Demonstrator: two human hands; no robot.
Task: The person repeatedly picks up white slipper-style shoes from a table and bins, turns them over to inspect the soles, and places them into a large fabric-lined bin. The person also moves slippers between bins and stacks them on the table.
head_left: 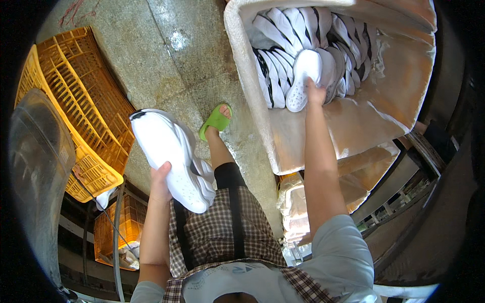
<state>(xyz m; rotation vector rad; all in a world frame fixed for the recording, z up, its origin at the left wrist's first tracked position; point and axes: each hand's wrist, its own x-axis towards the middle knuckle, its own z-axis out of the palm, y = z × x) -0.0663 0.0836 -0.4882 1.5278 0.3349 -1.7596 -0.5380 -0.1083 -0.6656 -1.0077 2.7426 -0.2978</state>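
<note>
In my left hand [160, 183] is a small stack of white shoe soles [169, 146], black at the far end, tilted above my apron. The thumb lies on the top sole and the other fingers are hidden beneath. My right arm reaches into a large bin [364, 121] at the upper right. There my right hand [316, 94] grips a white shoe sole [307, 65] by its edge, with small holes in its near end. Greyer soles [333, 70] lean directly behind it. Rows of black-and-white soles [288, 30] stand packed on edge around them.
Yellow plastic crates [86, 106] stand at the left, with an orange crate [124, 227] holding pale items below them. The bin has a thick, pale rim [248, 91]. My foot in a green slipper [217, 121] rests on the wet concrete floor [177, 76].
</note>
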